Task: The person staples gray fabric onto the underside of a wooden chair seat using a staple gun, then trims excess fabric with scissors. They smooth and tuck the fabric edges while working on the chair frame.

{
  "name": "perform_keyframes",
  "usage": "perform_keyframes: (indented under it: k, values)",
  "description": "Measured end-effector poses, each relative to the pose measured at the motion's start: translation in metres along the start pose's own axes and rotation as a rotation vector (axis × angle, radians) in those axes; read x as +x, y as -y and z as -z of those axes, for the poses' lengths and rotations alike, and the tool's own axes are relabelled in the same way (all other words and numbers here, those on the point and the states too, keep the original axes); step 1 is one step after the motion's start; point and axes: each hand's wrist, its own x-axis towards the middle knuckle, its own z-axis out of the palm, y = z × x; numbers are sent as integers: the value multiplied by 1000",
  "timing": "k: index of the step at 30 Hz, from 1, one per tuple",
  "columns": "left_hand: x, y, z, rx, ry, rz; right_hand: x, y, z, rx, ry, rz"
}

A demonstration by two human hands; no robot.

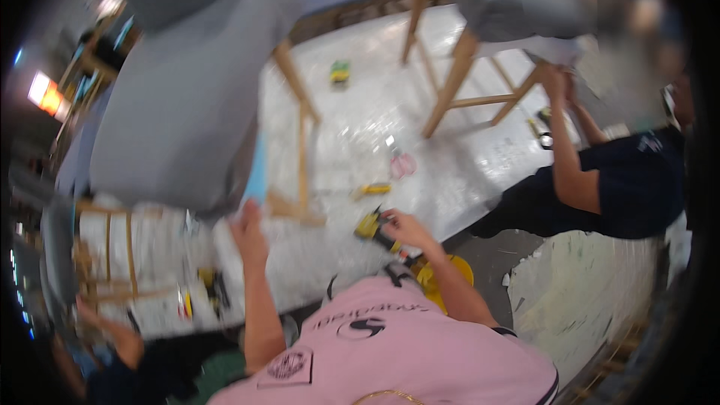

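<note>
On the left, a large grey upholstered chair with wooden legs lies tipped on the white-covered work surface. My left hand is raised at the chair's lower edge, beside a light blue strip. Its fingers look stretched upward, though blurred. My right hand is at a yellow-and-black power tool near the surface's front edge. Those fingers are partly curled next to the tool; blur hides whether they grip it.
Pink-handled scissors, a yellow cutter and a green-yellow item lie farther back. At right, a co-worker's hands touch another grey chair. A yellow bucket-like container is beside my right forearm. Another person's arm shows lower left.
</note>
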Motion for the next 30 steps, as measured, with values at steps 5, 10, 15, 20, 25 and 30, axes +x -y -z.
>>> perform_keyframes:
  k: [5,10,15,20,25,30]
  values:
    - [-8,42,41,155,-207,-110,79,-1,-8,-112,146,126]
    - [-19,20,55,431,-428,-336,94,59,39,-150,31,427]
    - [-23,-59,60,960,-423,-863,90,201,37,94,147,906]
    - [-4,-86,48,918,-126,-926,45,307,17,125,-111,1391]
    - [8,-81,81,955,-29,-960,31,309,-2,106,-230,1388]
    - [15,-106,69,950,-9,-1059,26,330,1,-14,-429,1454]
